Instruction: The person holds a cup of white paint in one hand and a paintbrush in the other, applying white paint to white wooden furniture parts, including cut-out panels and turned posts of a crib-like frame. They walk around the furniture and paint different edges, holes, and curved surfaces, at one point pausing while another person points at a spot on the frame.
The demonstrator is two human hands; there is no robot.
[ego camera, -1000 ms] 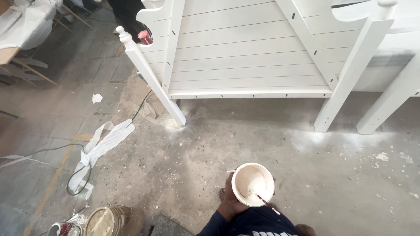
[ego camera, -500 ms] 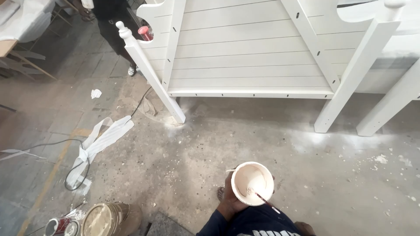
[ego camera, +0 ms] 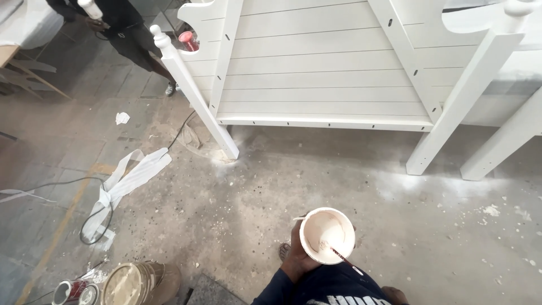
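Low at the bottom edge, the left hand [ego camera: 297, 257] wraps round a small white tub [ego camera: 327, 235], fingers closed on its side, holding it level over the concrete floor [ego camera: 271, 192]. A pale, creamy filler coats the tub's inside, and a thin stick [ego camera: 341, 257] leans in it, its end poking out over the rim toward the dark sleeve. The right hand is out of view, so I cannot tell how it stands.

Against the half-second before, the tub sits in almost the same spot under the head and the grip is unchanged; only the view has slid a little, bringing the white bed frame [ego camera: 322, 85] slightly nearer. The holding goes on with no new contact.

Further out, the frame's left post [ego camera: 195, 93] meets the floor amid white dust, with a red-topped can [ego camera: 188, 40] on its ledge. Another person in dark clothes [ego camera: 121, 25] stands past it. White rags [ego camera: 127, 181] and a black cable [ego camera: 93, 223] lie left, and a brown bucket [ego camera: 135, 282] beside small tins [ego camera: 70, 292] sits at the lower left.
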